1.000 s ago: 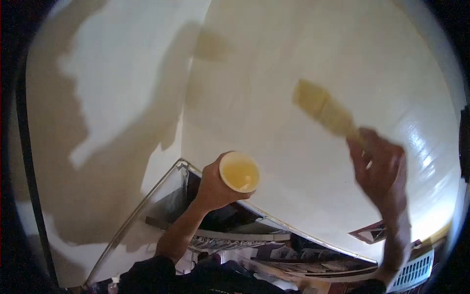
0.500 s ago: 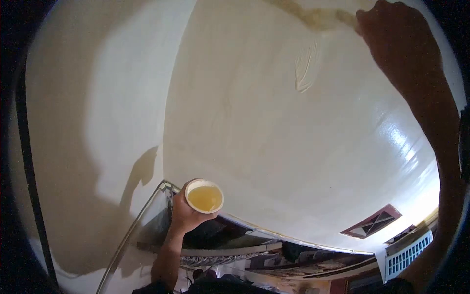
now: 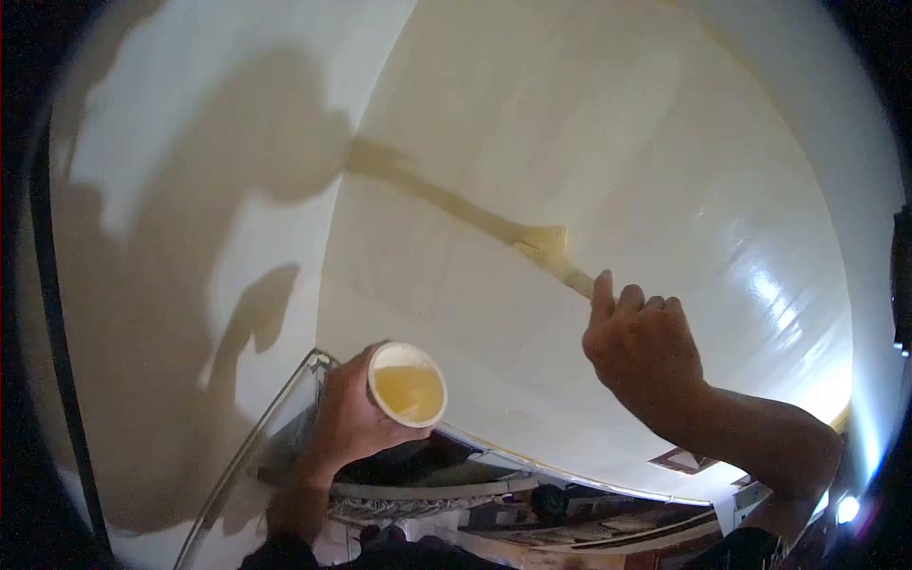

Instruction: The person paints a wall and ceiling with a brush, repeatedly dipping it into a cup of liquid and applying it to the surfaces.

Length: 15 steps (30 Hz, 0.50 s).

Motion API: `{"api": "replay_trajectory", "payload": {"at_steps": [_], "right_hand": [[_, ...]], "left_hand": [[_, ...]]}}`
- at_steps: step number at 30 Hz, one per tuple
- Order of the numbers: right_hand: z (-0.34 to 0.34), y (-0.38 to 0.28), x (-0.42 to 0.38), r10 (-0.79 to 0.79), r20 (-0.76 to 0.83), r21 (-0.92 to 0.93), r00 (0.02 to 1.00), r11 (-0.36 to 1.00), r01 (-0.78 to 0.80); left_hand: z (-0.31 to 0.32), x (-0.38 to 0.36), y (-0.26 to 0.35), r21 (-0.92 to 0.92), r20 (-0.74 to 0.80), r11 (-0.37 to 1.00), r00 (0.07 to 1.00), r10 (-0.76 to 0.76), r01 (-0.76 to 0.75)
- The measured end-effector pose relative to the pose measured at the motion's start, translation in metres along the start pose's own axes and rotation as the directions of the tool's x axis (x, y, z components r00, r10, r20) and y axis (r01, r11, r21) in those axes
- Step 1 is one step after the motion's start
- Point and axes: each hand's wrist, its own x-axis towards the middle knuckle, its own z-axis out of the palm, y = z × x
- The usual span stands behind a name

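Note:
In the head view, my left hand is wrapped round a white cup at the lower middle. Yellowish liquid, which looks like paint, part fills it. My right hand grips the handle of a paintbrush, its fingers closed. The pale yellow bristles meet the cream-coloured surface near the middle of the view. That surface looks glossy towards the right. The forefinger lies along the brush handle, and the palm side is hidden.
On the left a white wall joins the cream surface at a corner and carries shadows of a person. A small vent opening sits low on the right. Shelves with clutter run along the bottom. A bright lamp shines at lower right.
My right hand has come down and left from the upper right with the paintbrush. The raised streak of paint near the upper middle is smoothed away. My left hand's cup shifted slightly.

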Motion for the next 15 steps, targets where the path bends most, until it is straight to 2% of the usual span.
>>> {"api": "replay_trajectory", "payload": {"at_steps": [2,3,6,7,9,10,11,13,15], "right_hand": [[0.001,0.011,0.004,-0.001,0.035,0.077,0.999,0.997,-0.001],[-0.001,0.015,0.003,0.008,0.073,0.146,0.997,0.989,-0.019],[-0.002,0.034,0.004,0.116,0.078,-0.010,0.990,0.993,-0.115],[-0.005,0.039,0.006,0.142,0.097,-0.036,0.985,0.990,-0.139],[0.006,0.044,0.003,0.151,0.052,-0.067,0.987,0.987,-0.147],[0.023,0.049,-0.003,0.110,-0.032,-0.054,0.993,0.992,-0.111],[0.022,0.047,-0.002,0.089,-0.009,-0.058,0.996,0.994,-0.089],[0.013,0.043,-0.001,0.139,-0.012,0.032,0.990,0.990,-0.139],[0.018,0.043,-0.003,0.177,0.071,0.009,0.982,0.984,-0.178]], "left_hand": [[-0.020,0.015,0.033,-0.099,0.116,0.994,0.993,-0.024,0.035],[-0.027,0.016,0.045,-0.065,0.136,0.998,0.990,0.025,-0.016],[-0.038,0.025,0.068,0.074,0.157,0.984,0.977,0.147,-0.160],[-0.044,0.027,0.079,0.153,0.230,0.980,0.969,0.088,-0.125],[-0.043,0.028,0.098,0.111,0.211,0.991,0.976,0.051,-0.076],[-0.044,0.031,0.112,0.153,0.198,0.985,0.979,0.045,-0.076],[-0.040,0.034,0.117,0.194,0.193,0.978,0.980,0.043,-0.081],[-0.021,0.038,0.108,0.129,0.240,0.990,0.970,0.025,-0.057],[-0.007,0.040,0.106,0.098,0.285,0.993,0.958,0.027,-0.057]]}}
